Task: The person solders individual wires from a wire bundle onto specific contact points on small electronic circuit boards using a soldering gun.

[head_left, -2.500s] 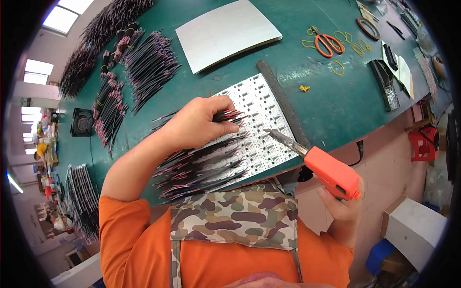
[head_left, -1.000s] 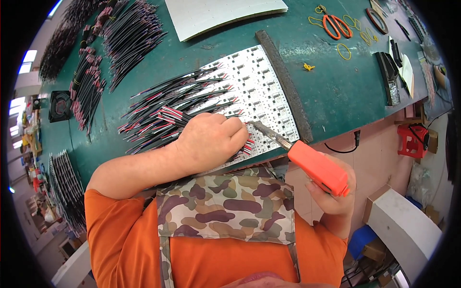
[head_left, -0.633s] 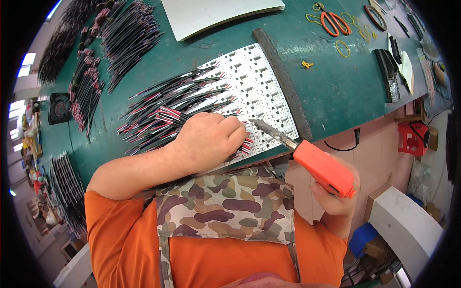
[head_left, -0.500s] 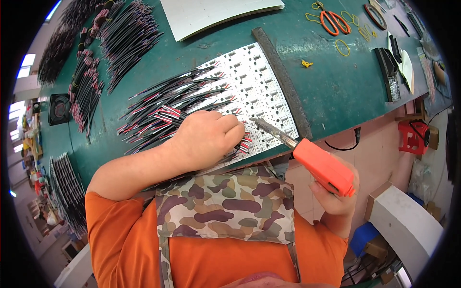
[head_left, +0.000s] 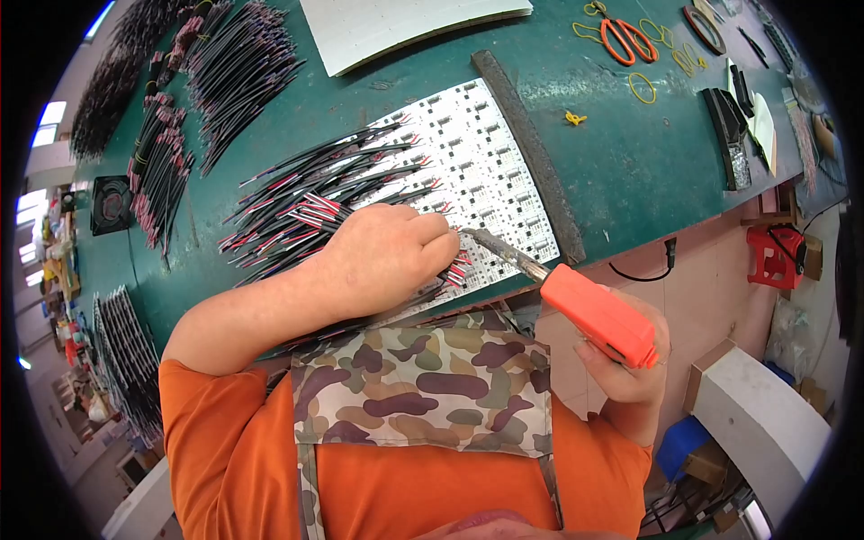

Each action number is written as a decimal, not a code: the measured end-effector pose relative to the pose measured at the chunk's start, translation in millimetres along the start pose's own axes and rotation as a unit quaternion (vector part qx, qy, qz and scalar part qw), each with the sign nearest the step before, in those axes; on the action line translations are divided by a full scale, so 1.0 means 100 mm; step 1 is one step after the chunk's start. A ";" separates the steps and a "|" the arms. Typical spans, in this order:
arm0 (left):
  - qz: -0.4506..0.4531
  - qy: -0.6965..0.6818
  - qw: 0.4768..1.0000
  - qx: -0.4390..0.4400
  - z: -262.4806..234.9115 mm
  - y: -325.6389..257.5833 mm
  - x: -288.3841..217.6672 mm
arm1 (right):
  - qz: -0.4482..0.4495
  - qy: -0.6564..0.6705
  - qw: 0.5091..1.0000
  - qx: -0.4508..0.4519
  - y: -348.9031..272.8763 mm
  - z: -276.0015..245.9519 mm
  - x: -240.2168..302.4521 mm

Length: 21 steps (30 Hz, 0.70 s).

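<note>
A white circuit board panel (head_left: 486, 171) with rows of small components lies on the green bench. Several black cables (head_left: 333, 157) with red and white stripped ends fan across its left part. My left hand (head_left: 391, 256) rests over the board's near part, fingers closed on a bundle of cables (head_left: 315, 214) whose ends poke out on both sides. The fingertips are hidden under the hand. My right hand (head_left: 634, 378) grips a soldering iron (head_left: 598, 310) by its red-orange handle. Its dark tip is at the board, right beside the left fingers.
A dark bar (head_left: 526, 148) lies along the board's right edge. Beyond it are orange-handled scissors (head_left: 621, 40), yellow rubber bands (head_left: 642, 88) and a black tool (head_left: 727, 139). More cable bundles (head_left: 238, 72) lie far left, near a small black fan (head_left: 112, 204). White panels (head_left: 414, 27) are stacked at the back.
The soldering iron has shifted slightly left, bringing its tip closer to my left fingers. My left hand has hardly moved.
</note>
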State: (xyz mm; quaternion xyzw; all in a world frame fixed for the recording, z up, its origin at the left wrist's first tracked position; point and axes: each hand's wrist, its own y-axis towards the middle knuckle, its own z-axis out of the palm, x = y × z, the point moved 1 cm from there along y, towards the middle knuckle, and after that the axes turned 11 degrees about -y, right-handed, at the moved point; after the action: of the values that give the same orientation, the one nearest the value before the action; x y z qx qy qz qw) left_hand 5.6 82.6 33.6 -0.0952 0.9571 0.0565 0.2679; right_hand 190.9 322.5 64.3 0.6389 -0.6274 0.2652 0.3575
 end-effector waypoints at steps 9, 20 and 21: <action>-0.009 0.000 1.000 0.009 0.00 0.01 0.00 | 0.067 0.049 0.996 -0.028 -0.05 0.03 0.00; -0.001 -0.025 0.999 0.039 -0.06 0.03 0.06 | 0.012 0.015 1.000 -0.005 -0.05 0.00 -0.03; -0.001 -0.025 0.999 0.039 -0.06 0.03 0.06 | 0.012 0.015 1.000 -0.005 -0.06 -0.01 -0.02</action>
State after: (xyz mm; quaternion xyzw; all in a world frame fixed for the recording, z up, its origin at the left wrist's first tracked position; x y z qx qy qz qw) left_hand -2.8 83.7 35.9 -0.0841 0.9515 0.0213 0.2951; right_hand 196.7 323.8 62.8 0.6251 -0.6314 0.2756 0.3669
